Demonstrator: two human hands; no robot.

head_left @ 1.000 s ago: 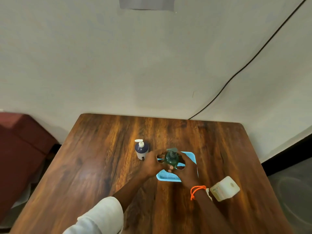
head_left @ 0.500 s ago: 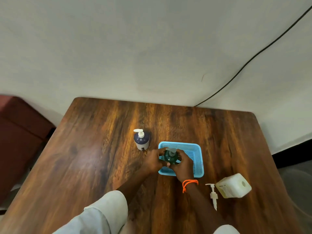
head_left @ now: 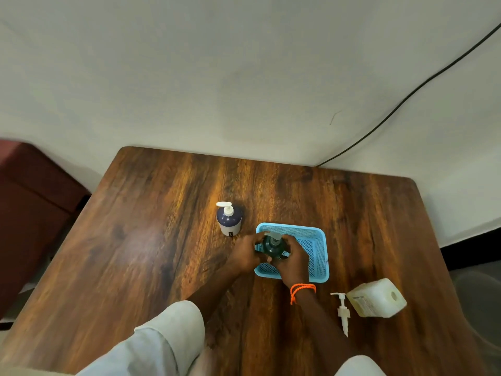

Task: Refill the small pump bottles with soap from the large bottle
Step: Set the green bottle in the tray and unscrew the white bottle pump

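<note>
A small dark green pump bottle [head_left: 272, 246] with a pale pump head stands at the left side of a blue mesh basket [head_left: 314, 245]. My left hand [head_left: 248, 253] grips its left side and my right hand [head_left: 294, 263] grips its right side. A second small pump bottle [head_left: 229, 219], dark blue with a white pump, stands upright on the table just left of the basket. The large whitish soap bottle [head_left: 376, 298] lies on its side at the right, its round opening showing. A loose white pump [head_left: 343, 312] lies on the table beside it.
The wooden table [head_left: 162, 240] is pushed against a white wall, along which a black cable [head_left: 406, 96] runs. A dark red seat [head_left: 32, 207] stands off the table's left edge.
The view has tilted down, bringing the loose pump and the whole basket into sight. Both hands stay round the green bottle in the basket.
</note>
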